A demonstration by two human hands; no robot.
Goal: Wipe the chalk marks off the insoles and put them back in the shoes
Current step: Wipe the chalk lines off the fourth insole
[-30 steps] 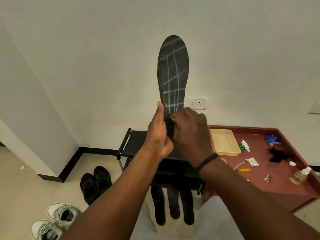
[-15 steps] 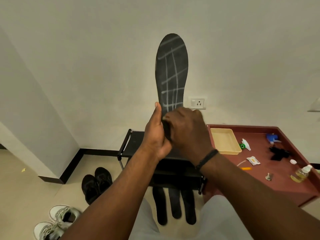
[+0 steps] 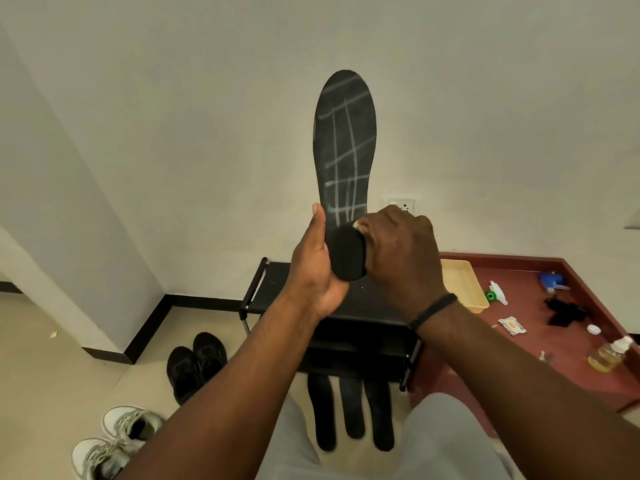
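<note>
I hold a black insole (image 3: 344, 140) upright against the wall, toe up, with a grid of white chalk lines on it. My left hand (image 3: 313, 268) grips its lower left edge, thumb pointing up. My right hand (image 3: 398, 251) closes on the lower right edge with its thumb pressed on the chalked face; a small pale bit shows at the thumb tip, and I cannot tell what it is. The bare black heel shows between my hands. Three more black insoles (image 3: 349, 410) lie on the floor. Black shoes (image 3: 195, 365) and white sneakers (image 3: 117, 441) stand at lower left.
A black shoe rack (image 3: 277, 292) stands below my hands against the wall. To its right is a low red table (image 3: 571, 368) with a yellow tray (image 3: 462, 282), a blue spray bottle (image 3: 552, 282), a bottle of yellow liquid (image 3: 609, 355) and small items.
My right hand has slid a little to the right on the insole, uncovering the heel. The insole and my left hand stay almost where they were.
</note>
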